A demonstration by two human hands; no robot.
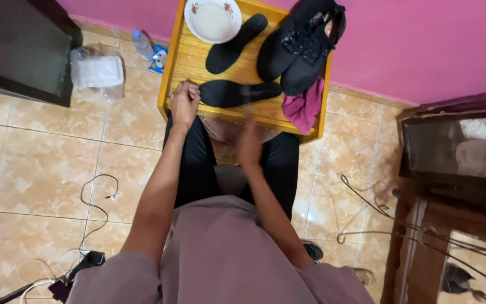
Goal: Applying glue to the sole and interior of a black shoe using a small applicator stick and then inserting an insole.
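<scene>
On the near left edge of the wooden worktop [176, 67], the left hand [184, 103] rests with its fingers curled together; whether they pinch anything cannot be told. Just to its right lies a black insole [237, 93], flat on the worktop, its heel end close to the knuckles. The right hand [250, 143] sits lower, in front of the worktop's near edge and above the lap; it is motion-blurred, so its grip cannot be determined.

A second black insole [234, 44] lies diagonally behind the first, its toe beside a white bowl [212, 19] at the far left corner. A pair of black lace-up shoes [301, 42] occupies the far right side, with a crumpled magenta cloth [305, 106] just beside them at the near right corner. A plastic bottle [142, 44] stands on the tiled floor left of the worktop.
</scene>
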